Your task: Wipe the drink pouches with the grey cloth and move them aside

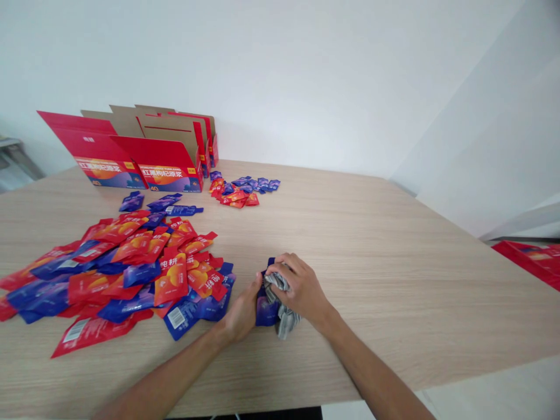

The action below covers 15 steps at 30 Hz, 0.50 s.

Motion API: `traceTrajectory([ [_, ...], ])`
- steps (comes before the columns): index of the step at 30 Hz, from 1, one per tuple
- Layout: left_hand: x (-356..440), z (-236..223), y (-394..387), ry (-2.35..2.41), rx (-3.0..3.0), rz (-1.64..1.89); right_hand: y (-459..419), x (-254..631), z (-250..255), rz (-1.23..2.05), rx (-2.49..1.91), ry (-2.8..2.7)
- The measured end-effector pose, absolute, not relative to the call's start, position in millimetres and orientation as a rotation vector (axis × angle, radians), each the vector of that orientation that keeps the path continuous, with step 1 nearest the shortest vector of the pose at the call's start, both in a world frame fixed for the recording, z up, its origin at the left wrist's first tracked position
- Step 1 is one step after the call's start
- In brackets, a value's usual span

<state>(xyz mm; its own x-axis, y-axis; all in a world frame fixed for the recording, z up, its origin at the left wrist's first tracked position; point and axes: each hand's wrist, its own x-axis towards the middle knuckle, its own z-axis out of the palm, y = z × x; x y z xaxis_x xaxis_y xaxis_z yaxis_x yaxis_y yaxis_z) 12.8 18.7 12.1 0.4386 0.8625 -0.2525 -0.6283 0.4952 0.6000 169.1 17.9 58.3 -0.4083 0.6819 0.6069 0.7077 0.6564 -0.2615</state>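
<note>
a: where's the pouch being handled?

b: the pouch [266,314], dark blue, sits at the near middle of the table [371,262], between the two hands and just right of the big pile [131,251]

a: and the fingers?

b: the right hand [301,286] has its fingers curled round a cloth [287,322], bunching it against the pouch; the left hand [242,309] has its thumb up at the pouch's left edge, but its other fingers are mostly hidden, so i can't tell if they pinch or just brace

a: how would you do this well?

b: it looks like wiping, so i'd steady the left edge, keep the cloth flat under the fingertips rather than wadded, and stroke lightly away from the thumb; a soft pouch would probably buckle if pushed toward it

a: materials?

b: the cloth is striped grey and pale, crumpled, its loose tail trailing near; the big pile is smooth red and blue film, puffed in the middle, flat at the seams; the far group [238,197] is a smaller scatter of the same colours; the boxes [168,163] at far left are stiff red card, brown inside; the table is pale wood-grain
</note>
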Motion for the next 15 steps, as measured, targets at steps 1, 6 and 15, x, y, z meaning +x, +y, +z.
traceTrajectory([
  [1, 15.4, 9.0, 17.1, 0.587, 0.464, 0.974, 18.7, 171.0, 59.2, -0.049, -1.097, -2.121],
  [6, 14.9, 7.6, 16.4, 0.655, 0.518, 1.005, 18.6, 171.1, 58.8, -0.012, -1.070, -2.203],
  [15, -1.2, 36.0, 27.9, 0.611, 0.515, 0.940, 9.6, 155.0, 53.9, 0.055, -0.867, -2.514],
])
